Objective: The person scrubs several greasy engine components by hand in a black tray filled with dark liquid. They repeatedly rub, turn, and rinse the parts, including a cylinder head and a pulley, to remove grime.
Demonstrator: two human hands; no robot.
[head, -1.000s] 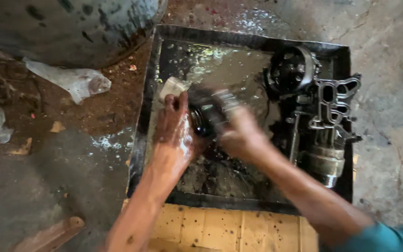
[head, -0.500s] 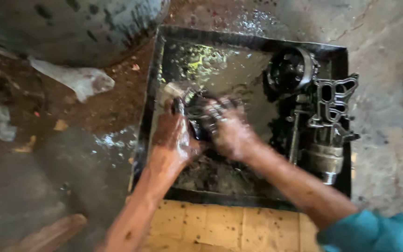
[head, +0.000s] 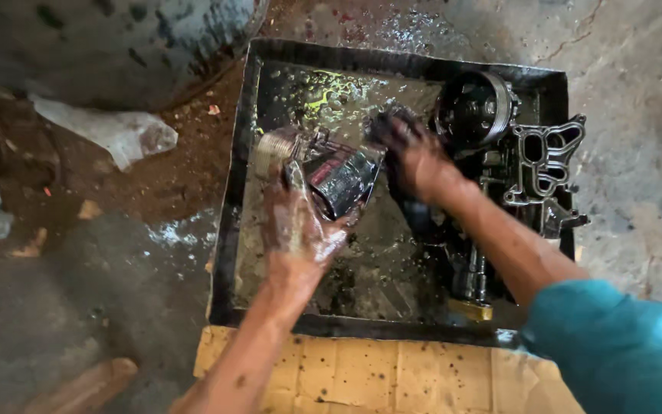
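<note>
A black metal tray (head: 233, 230) of dark oily liquid sits on the ground. My left hand (head: 296, 226) grips a wet, greasy metal engine part (head: 331, 172) with a ribbed cylindrical end, holding it over the liquid in the tray's left half. My right hand (head: 415, 157), coated in black oil, rests on the part's right end, fingers curled over a dark rag or brush that I cannot make out clearly. Both hands are slick with oil.
A round pulley-like part (head: 473, 107), a grey cast housing (head: 545, 161) and a shaft (head: 473, 276) lie in the tray's right side. Cardboard (head: 377, 372) lies in front. A large drum (head: 101, 46) and crumpled plastic (head: 109, 130) sit at upper left on dirt.
The part has been turned in my hands, its shiny face now showing. My right hand has shifted right and up along it. The camera view moved slightly.
</note>
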